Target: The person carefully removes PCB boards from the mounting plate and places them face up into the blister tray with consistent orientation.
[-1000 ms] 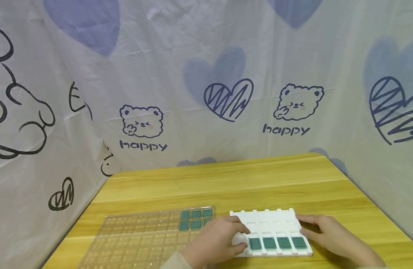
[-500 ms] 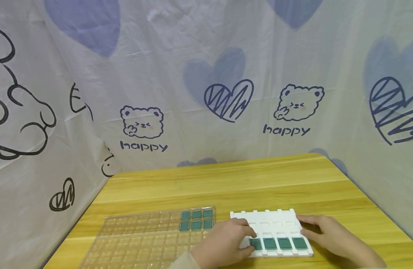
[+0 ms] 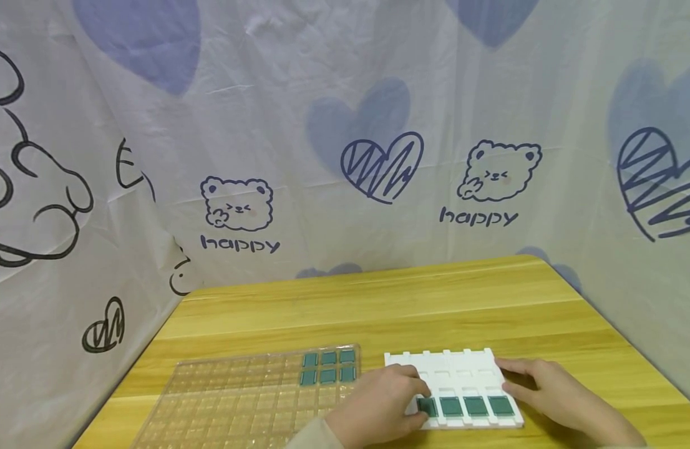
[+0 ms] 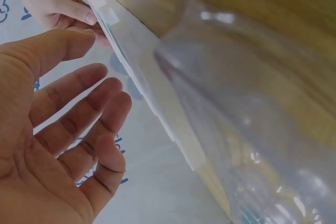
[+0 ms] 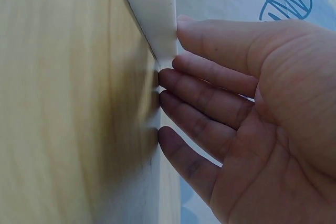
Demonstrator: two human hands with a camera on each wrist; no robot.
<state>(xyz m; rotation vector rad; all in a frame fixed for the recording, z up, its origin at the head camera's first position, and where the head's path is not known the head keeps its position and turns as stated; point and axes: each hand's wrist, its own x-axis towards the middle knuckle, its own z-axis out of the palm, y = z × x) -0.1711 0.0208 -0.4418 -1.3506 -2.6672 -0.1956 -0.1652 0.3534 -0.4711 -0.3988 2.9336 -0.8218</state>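
A white slotted tray (image 3: 454,374) lies on the table with several green square chips (image 3: 475,406) in its near row. My left hand (image 3: 381,405) is over its left side, thumb and index fingertips at the leftmost green chip (image 3: 428,408), partly covering it. In the left wrist view, the fingers of the left hand (image 4: 63,124) are loosely bent and spread, with a gap between thumb and index. My right hand (image 3: 561,396) rests at the tray's right edge. The right wrist view shows the right hand's (image 5: 236,98) nearly straight fingers, thumb tip touching the tray's side (image 5: 152,14).
Left of the white tray lies a clear plastic tray (image 3: 233,393) of small pockets, with several green chips (image 3: 328,366) at its far right corner. Its raised edge (image 4: 199,82) stands close to my left hand. A printed cloth (image 3: 322,81) hangs around the wooden table (image 3: 379,305).
My left hand has shifted right over the white tray, its fingertips now at the leftmost chip there. The right hand and both trays look unmoved.
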